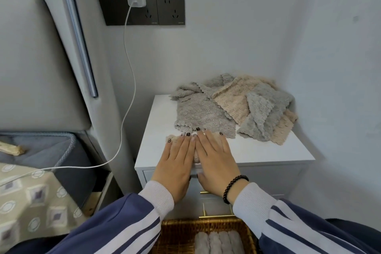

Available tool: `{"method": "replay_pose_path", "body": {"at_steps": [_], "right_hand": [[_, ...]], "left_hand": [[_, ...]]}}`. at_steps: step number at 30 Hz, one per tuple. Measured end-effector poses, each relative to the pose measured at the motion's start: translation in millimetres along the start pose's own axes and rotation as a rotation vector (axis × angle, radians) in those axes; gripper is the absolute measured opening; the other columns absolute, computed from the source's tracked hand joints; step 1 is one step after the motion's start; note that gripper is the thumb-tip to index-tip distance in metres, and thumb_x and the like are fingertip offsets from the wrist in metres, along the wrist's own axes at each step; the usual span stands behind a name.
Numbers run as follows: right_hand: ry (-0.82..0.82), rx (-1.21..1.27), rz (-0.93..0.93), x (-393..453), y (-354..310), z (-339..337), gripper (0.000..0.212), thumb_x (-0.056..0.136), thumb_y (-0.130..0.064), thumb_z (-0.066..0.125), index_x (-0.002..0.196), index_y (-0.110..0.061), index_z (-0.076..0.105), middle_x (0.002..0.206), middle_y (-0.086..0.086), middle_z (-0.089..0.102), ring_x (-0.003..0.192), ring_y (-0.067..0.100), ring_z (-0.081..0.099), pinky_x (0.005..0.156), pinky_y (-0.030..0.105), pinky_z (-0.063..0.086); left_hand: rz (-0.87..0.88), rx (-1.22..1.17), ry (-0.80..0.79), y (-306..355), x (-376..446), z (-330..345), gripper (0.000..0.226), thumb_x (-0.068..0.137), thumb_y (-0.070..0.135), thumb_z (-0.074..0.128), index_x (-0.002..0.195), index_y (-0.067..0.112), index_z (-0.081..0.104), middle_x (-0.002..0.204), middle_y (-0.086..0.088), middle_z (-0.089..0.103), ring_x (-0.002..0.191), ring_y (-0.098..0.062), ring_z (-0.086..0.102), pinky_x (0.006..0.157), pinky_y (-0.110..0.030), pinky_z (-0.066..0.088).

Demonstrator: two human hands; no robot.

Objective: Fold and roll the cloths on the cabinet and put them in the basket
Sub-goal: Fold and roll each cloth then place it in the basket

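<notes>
Both my hands lie flat, side by side, on a small beige cloth at the front of the white cabinet. My left hand and my right hand press it with straight fingers, and most of the cloth is hidden under them. Behind them lies a grey cloth spread flat. A loose heap of beige and grey cloths fills the back right corner. Below, the wicker basket holds several rolled grey cloths.
A white charger cable hangs from the wall socket and runs left onto the bed. The padded headboard stands left of the cabinet. Gold drawer handles show on the cabinet front. Walls close in behind and to the right.
</notes>
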State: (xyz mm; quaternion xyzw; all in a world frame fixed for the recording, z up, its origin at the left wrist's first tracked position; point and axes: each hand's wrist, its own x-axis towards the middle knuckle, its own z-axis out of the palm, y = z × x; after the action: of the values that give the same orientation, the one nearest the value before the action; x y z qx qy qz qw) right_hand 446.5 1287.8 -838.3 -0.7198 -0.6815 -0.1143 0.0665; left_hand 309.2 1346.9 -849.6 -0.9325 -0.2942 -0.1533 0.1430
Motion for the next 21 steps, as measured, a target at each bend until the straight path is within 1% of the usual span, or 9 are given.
{"method": "replay_pose_path", "body": {"at_steps": [3, 6, 8, 10, 13, 16, 18, 20, 21], "right_hand": [[0.005, 0.003, 0.004, 3, -1, 5, 0.098, 0.048, -0.039, 0.08, 0.134, -0.002, 0.051, 0.14, 0.014, 0.05, 0.131, 0.031, 0.046, 0.111, 0.051, 0.027], [-0.041, 0.023, 0.009, 4, 5, 9, 0.102, 0.055, -0.047, 0.08, 0.139, -0.003, 0.044, 0.141, 0.013, 0.048, 0.133, 0.031, 0.043, 0.108, 0.05, 0.033], [-0.047, 0.037, -0.005, 4, 10, 7, 0.101, 0.067, -0.049, 0.074, 0.146, -0.004, 0.031, 0.149, 0.013, 0.037, 0.141, 0.03, 0.031, 0.113, 0.047, 0.024], [-0.06, 0.082, -0.013, 3, 17, 4, 0.1, 0.079, -0.053, 0.065, 0.151, -0.007, 0.013, 0.158, 0.009, 0.019, 0.147, 0.025, 0.013, 0.118, 0.043, 0.01], [-0.117, 0.155, 0.04, 2, 29, -2, 0.103, 0.081, -0.064, 0.057, 0.152, -0.015, 0.002, 0.16, 0.0, 0.005, 0.147, 0.016, 0.002, 0.12, 0.038, 0.004], [-0.119, 0.157, 0.022, 0, 37, -2, 0.099, 0.081, -0.068, 0.053, 0.153, -0.019, 0.004, 0.16, -0.004, 0.006, 0.147, 0.015, 0.0, 0.119, 0.035, -0.001], [-0.095, 0.157, 0.015, -3, 35, -2, 0.094, 0.084, -0.065, 0.053, 0.153, -0.019, 0.008, 0.16, -0.003, 0.009, 0.148, 0.015, 0.001, 0.119, 0.034, -0.002], [-0.016, 0.195, 0.013, -7, 30, -2, 0.087, 0.083, -0.055, 0.062, 0.15, -0.013, 0.025, 0.156, 0.004, 0.027, 0.146, 0.021, 0.017, 0.118, 0.037, 0.007], [0.049, 0.201, 0.0, -10, 29, -1, 0.081, 0.079, -0.048, 0.071, 0.143, -0.008, 0.04, 0.147, 0.009, 0.042, 0.14, 0.026, 0.032, 0.116, 0.041, 0.018]], "left_hand": [[-0.016, -0.017, 0.003, 0, 2, 4, 0.106, 0.05, 0.037, 0.085, 0.135, -0.001, 0.035, 0.135, -0.019, 0.053, 0.124, -0.035, 0.052, 0.099, -0.051, 0.045], [-0.02, -0.044, 0.01, -3, 4, 10, 0.102, 0.053, 0.042, 0.085, 0.133, 0.0, 0.038, 0.131, -0.018, 0.056, 0.121, -0.034, 0.055, 0.1, -0.049, 0.044], [-0.017, -0.051, 0.019, -7, 4, 13, 0.101, 0.053, 0.046, 0.085, 0.132, 0.001, 0.041, 0.13, -0.017, 0.057, 0.12, -0.034, 0.056, 0.1, -0.047, 0.044], [-0.014, -0.044, 0.027, -11, 4, 15, 0.1, 0.053, 0.049, 0.085, 0.13, -0.001, 0.045, 0.128, -0.018, 0.058, 0.118, -0.034, 0.057, 0.099, -0.046, 0.045], [-0.043, -0.069, 0.003, -21, 3, 19, 0.099, 0.056, 0.053, 0.083, 0.13, -0.004, 0.05, 0.129, -0.02, 0.057, 0.12, -0.037, 0.055, 0.099, -0.047, 0.046], [-0.09, -0.152, -0.023, -31, 2, 21, 0.1, 0.062, 0.056, 0.079, 0.135, -0.003, 0.044, 0.133, -0.02, 0.052, 0.124, -0.038, 0.051, 0.104, -0.047, 0.042], [-0.134, -0.25, -0.038, -36, 1, 17, 0.098, 0.067, 0.055, 0.076, 0.141, 0.003, 0.038, 0.14, -0.015, 0.046, 0.13, -0.033, 0.045, 0.111, -0.043, 0.034], [-0.146, -0.328, -0.066, -40, 0, 11, 0.09, 0.07, 0.052, 0.076, 0.141, 0.008, 0.04, 0.14, -0.01, 0.047, 0.129, -0.029, 0.045, 0.111, -0.043, 0.033], [-0.137, -0.353, -0.047, -42, -1, 9, 0.084, 0.069, 0.048, 0.078, 0.136, 0.009, 0.046, 0.135, -0.009, 0.053, 0.123, -0.029, 0.051, 0.108, -0.044, 0.037]]}}
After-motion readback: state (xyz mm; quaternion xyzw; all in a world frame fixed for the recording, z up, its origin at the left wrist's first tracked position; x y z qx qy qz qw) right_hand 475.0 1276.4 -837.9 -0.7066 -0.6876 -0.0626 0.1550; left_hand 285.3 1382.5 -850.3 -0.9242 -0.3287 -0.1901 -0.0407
